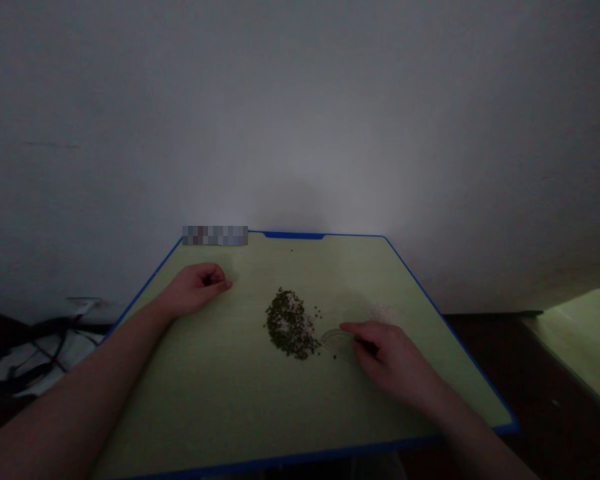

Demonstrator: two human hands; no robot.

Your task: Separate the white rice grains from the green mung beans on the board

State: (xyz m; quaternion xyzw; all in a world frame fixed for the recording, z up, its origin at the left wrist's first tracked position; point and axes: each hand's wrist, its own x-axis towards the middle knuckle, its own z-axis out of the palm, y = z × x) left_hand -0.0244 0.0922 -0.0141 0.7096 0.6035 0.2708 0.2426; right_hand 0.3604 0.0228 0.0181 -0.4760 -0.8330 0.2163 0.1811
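Observation:
A pile of small dark green grains mixed with some pale ones (290, 325) lies near the middle of a pale green tabletop with a blue edge (230, 400). My right hand (390, 360) rests just right of the pile, fingers curled and pinched around a thin clear object (336, 337) that I cannot make out. A faint patch of pale grains (383, 312) lies just beyond that hand. My left hand (197, 287) lies on the table to the left of the pile, loosely curled into a fist, apart from the grains.
A white wall stands right behind the table's far edge. Dark cables and white objects (35, 353) lie on the floor at the left. A second pale green surface (580, 340) shows at the right, across a dark gap. A few stray grains lie around the pile.

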